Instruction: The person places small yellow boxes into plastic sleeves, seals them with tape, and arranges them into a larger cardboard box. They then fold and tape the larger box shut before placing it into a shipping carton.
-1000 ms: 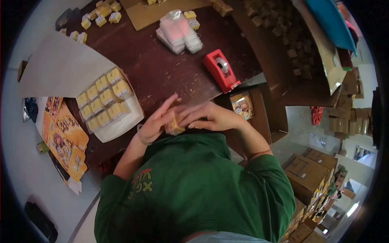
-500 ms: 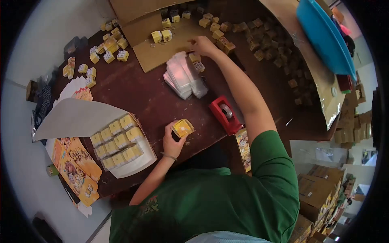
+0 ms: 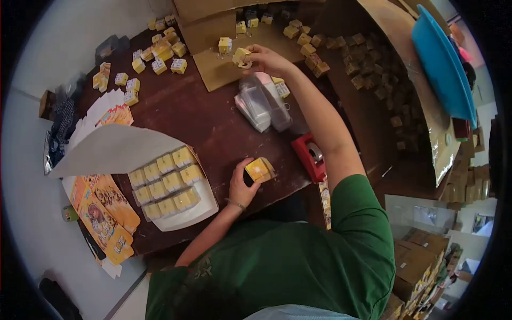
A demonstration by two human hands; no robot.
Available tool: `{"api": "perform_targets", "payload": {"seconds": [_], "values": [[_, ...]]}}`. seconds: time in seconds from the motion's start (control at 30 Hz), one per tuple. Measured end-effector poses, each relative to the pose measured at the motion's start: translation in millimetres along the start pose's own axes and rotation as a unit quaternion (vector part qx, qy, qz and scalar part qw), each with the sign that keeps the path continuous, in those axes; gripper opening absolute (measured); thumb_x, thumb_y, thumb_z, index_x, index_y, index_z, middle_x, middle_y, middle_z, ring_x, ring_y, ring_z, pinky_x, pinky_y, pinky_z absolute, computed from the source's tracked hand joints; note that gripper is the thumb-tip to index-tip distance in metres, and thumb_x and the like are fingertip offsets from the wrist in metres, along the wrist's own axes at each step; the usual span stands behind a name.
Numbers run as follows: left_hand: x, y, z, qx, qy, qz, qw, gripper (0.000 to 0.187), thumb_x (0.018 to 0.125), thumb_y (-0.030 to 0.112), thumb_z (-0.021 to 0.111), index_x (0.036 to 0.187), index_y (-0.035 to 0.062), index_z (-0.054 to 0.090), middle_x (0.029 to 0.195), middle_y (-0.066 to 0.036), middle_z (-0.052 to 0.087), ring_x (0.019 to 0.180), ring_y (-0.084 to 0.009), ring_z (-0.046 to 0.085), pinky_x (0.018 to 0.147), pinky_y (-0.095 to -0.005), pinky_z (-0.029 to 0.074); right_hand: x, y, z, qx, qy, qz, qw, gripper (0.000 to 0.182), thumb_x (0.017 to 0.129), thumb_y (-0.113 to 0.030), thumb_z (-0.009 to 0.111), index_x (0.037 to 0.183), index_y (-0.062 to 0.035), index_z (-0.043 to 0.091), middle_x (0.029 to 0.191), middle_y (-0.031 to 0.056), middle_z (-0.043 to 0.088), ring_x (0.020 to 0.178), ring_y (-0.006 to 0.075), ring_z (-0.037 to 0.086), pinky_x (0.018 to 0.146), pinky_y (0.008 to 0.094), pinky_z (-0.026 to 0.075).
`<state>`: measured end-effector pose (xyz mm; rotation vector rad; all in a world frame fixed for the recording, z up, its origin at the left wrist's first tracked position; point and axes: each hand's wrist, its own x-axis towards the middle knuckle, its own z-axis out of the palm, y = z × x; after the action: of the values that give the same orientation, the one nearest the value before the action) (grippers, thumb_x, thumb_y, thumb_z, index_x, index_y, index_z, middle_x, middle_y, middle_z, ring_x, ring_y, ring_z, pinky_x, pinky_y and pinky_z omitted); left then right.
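My left hand [image 3: 241,184] is closed around an orange-yellow small box [image 3: 258,170], with clear plastic showing at its right end. Farther out, my right hand [image 3: 269,61] pinches a small yellow box [image 3: 241,56] above the cardboard flap. Beside it on the flap stands another small yellow-and-white box [image 3: 225,45]. Just below my right hand lies a stack of clear plastic bags [image 3: 261,104]. An open white carton [image 3: 205,210] to the left of my left hand holds rows of wrapped yellow boxes [image 3: 172,180].
A red tape dispenser [image 3: 309,157] stands near the table's front edge. Loose yellow boxes [image 3: 162,50] lie at the back left. Many more fill a large cardboard box [image 3: 426,96] on the right, with a blue basin [image 3: 442,66] over its rim. Printed orange cartons [image 3: 101,213] lie at left.
My right hand has moved left and picked up one of the two small boxes standing on the flap. My left hand still holds its box. The whole view has shifted slightly.
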<state>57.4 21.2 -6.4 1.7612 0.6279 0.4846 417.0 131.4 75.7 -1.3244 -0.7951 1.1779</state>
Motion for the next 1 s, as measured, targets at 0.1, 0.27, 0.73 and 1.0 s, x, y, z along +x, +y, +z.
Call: {"api": "perform_targets", "payload": {"seconds": [0.1,0.27,0.73,1.0], "values": [[0,0,0,0.031,0.019,0.045,0.998,0.058,0.077,0.009,0.078,0.128,0.0060,0.049,0.123,-0.015,0.060,0.116,-0.0300,0.059,0.097,-0.0388,0.047,-70,-15,36,-0.224,-0.027,-0.074,0.971,0.042,0.083,-0.016,0.075,0.117,-0.0051,0.053,0.105,0.0027,0.059,0.099,0.0122,0.058,0.082,0.0297,0.050],[-16,-6,-13,0.003,-0.024,0.061,0.998,0.057,0.075,0.008,0.078,0.126,0.0047,0.050,0.120,-0.013,0.062,0.111,-0.0262,0.063,0.094,-0.0357,0.049,-176,22,108,-0.614,0.015,-0.203,0.762,0.055,0.068,-0.013,0.078,0.116,-0.0092,0.051,0.110,0.0164,0.055,0.087,0.0404,0.064,0.074,0.0478,0.053],[-64,-10,-38,-0.001,-0.033,0.072,0.997,0.057,0.076,0.011,0.078,0.125,0.0043,0.050,0.118,-0.012,0.063,0.111,-0.0254,0.063,0.096,-0.0347,0.048,-268,140,152,-0.532,0.078,-0.264,0.801,0.082,0.074,-0.016,0.080,0.144,-0.0052,0.038,0.139,0.0217,0.040,0.127,0.0405,0.042,0.106,0.0461,0.038],[-66,-11,-40,0.025,-0.048,0.076,0.996,0.059,0.079,0.011,0.078,0.128,0.0022,0.047,0.120,-0.013,0.061,0.111,-0.0220,0.062,0.096,-0.0335,0.048,-263,102,137,-0.512,-0.093,-0.218,0.826,0.077,0.078,-0.016,0.077,0.144,-0.0062,0.039,0.144,0.0182,0.042,0.132,0.0379,0.042,0.109,0.0434,0.038]]}}
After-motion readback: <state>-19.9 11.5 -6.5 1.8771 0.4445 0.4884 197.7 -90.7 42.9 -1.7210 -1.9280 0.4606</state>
